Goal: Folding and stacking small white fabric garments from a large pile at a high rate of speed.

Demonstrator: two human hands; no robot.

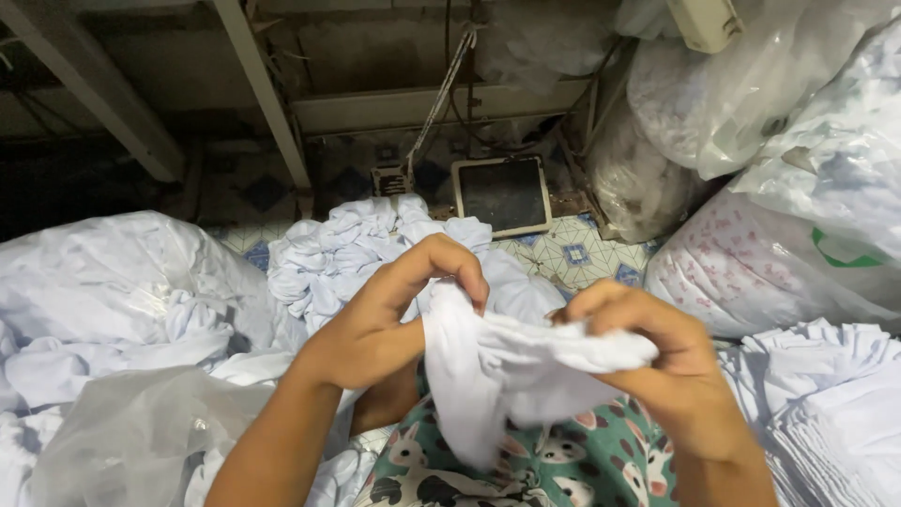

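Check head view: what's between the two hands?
White cloth, bunched, spans from left hand to right hand; both grip it. Head view shows it.

Straight up past the left hand (375, 324) there's a small flat screen (503, 194) leaning on the tiled floor, dark glass with a pale frame. Off to the right of the right hand (657, 361) sits a stack of bulging clear plastic sacks (751, 94) stuffed with white cloth, the closest one a white bag with pink print and a green patch (760, 268). Left of the left hand lies another crinkly clear bag (113, 272), with one more (131, 432) lower down beside that forearm.
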